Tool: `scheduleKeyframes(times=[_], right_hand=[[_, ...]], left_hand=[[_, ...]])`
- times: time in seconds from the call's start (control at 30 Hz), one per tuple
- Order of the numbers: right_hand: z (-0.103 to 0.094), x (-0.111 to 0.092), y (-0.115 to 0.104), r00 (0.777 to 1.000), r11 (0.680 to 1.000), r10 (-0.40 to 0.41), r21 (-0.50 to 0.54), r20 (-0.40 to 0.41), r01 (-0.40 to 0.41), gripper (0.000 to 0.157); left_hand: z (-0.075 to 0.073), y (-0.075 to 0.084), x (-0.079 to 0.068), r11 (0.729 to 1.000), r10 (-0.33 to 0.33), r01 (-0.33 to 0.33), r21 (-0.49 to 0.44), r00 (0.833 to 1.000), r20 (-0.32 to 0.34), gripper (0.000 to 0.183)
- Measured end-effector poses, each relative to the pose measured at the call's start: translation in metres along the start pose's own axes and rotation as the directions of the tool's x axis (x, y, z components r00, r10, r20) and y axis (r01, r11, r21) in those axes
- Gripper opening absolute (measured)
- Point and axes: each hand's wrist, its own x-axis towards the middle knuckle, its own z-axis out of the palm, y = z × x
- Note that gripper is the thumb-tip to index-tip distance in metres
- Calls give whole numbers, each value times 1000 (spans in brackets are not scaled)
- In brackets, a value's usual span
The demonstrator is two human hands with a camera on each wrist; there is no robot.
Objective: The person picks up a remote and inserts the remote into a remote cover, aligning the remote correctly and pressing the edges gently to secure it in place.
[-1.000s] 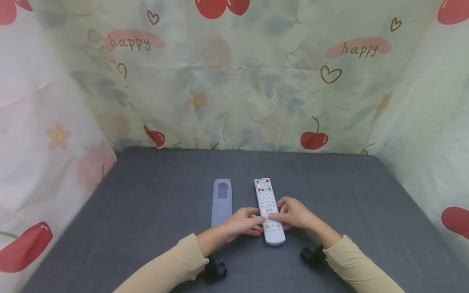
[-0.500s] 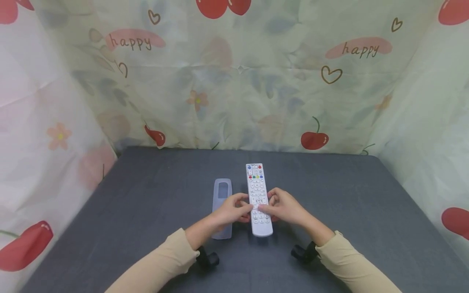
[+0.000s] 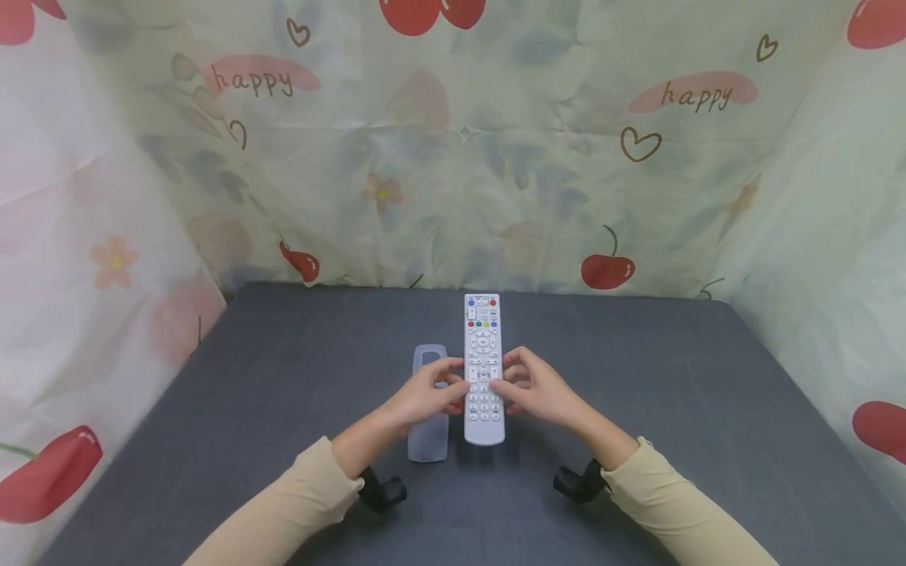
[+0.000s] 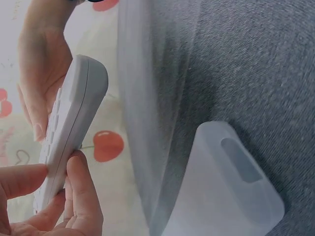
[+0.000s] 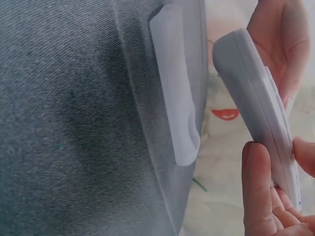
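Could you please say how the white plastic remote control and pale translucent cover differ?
The white plastic remote control is held up by the left hand and right hand, while the pale translucent cover lies on the dark grey tabletop. The remote control bears buttons; the cover shows a rectangular window. Both are long and narrow.

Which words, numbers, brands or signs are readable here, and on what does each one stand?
"happy", on the left pink patch of the back cloth
"happy", on the right pink patch of the same cloth
White remote control: its markings are too small to read
No brand or number is readable.
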Motion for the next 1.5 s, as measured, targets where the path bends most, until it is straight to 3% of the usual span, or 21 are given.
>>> scheduleKeyframes(times=[0.33, 0.53, 0.87, 1.03, 1.17, 1.33, 1.5], right_hand=[[-2, 0, -7, 999, 1000, -22, 4, -25, 23, 44], [-3, -3, -11, 998, 999, -34, 3, -44, 34, 46], [-1, -3, -15, 987, 996, -86, -2, -136, 86, 42], [1, -5, -15, 951, 979, -203, -75, -235, 191, 32], [2, -7, -15, 911, 956, -293, -113, -289, 272, 25], [3, -9, -16, 877, 926, -378, -115, -298, 360, 22], [4, -9, -15, 845, 890, -451, -214, -287, 402, 25]], left_hand=[[-4, 6, -5, 1000, 1, 0, 31, 1000, -29, 50], [-5, 6, -5, 999, 33, -32, 30, 999, -36, 51], [-5, 13, -5, 998, 64, -63, 11, 995, -72, 44], [-5, 17, -6, 998, 65, -66, -4, 994, -87, 37], [-5, 21, -7, 996, 49, -54, -77, 997, -56, 48], [-5, 27, -11, 975, 37, -34, -219, 999, 9, 53], [-6, 27, -13, 972, 26, -21, -236, 999, 19, 48]])
